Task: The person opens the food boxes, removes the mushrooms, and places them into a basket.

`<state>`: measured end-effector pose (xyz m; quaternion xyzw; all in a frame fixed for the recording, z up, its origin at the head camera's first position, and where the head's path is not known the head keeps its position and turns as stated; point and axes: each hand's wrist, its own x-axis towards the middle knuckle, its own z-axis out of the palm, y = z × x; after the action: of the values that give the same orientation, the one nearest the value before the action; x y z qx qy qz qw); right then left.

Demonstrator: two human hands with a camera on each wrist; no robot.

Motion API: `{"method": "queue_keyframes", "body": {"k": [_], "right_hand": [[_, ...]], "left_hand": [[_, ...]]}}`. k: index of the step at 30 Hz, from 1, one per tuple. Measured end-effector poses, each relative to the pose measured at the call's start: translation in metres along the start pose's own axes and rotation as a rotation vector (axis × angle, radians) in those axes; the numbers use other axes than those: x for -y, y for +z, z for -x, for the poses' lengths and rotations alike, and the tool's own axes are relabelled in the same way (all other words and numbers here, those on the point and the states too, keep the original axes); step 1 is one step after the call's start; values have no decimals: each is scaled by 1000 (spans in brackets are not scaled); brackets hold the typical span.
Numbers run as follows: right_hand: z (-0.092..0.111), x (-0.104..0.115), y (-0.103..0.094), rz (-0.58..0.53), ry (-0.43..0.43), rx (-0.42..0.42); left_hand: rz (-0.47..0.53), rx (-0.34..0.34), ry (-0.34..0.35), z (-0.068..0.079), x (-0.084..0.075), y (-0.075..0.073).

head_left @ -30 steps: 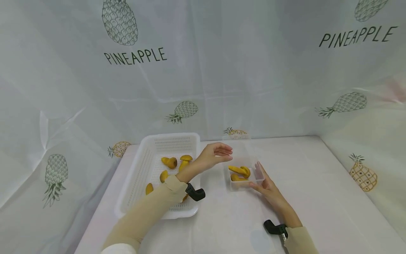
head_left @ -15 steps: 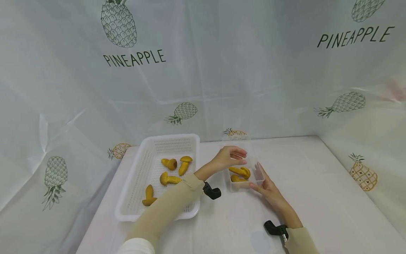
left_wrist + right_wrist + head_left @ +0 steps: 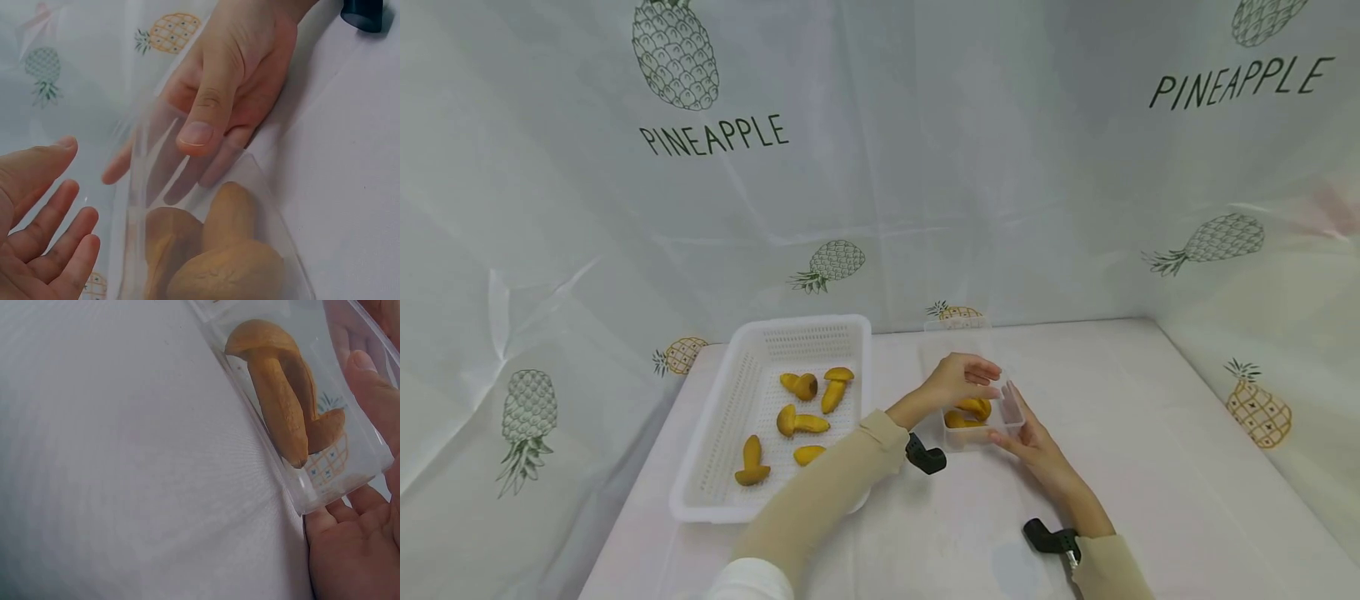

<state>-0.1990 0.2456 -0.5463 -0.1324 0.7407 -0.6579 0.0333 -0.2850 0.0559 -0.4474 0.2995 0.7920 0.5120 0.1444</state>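
A clear plastic box (image 3: 970, 437) with yellow-brown mushrooms (image 3: 976, 408) in it stands right of the basket. Its right end is held by my right hand (image 3: 1037, 446), the thumb at the near side and the fingers along the right wall. Over the box hovers my left hand (image 3: 958, 379), holding nothing and partly covering the mushrooms. In the left wrist view the left hand (image 3: 47, 231) has loosely spread fingers, apart from the box. Two mushrooms (image 3: 275, 394) show through the plastic in the right wrist view.
A white perforated basket (image 3: 700, 467) with several mushrooms (image 3: 805, 423) stands to the left, partly under the left sleeve. The box's clear raised lid (image 3: 957, 325) is faint at the back. A pineapple-print sheet (image 3: 880, 192) hangs behind the white-covered table (image 3: 1150, 467).
My left hand has moved right and slightly nearer, from the box's left edge to over its middle. More mushrooms in the basket have come into sight. My right hand keeps its place.
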Motion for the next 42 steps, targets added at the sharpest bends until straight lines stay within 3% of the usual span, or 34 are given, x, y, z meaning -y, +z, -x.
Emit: {"method": "queue_keyframes", "body": {"k": [17, 31, 42], "right_hand": [[1, -2, 0, -5, -27, 10], [1, 1, 1, 35, 13, -8], [1, 0, 1, 28, 23, -5]], "left_hand": [[-93, 18, -61, -3, 7, 6], [-208, 40, -104, -5, 9, 6], [-222, 68, -149, -6, 10, 6]]}}
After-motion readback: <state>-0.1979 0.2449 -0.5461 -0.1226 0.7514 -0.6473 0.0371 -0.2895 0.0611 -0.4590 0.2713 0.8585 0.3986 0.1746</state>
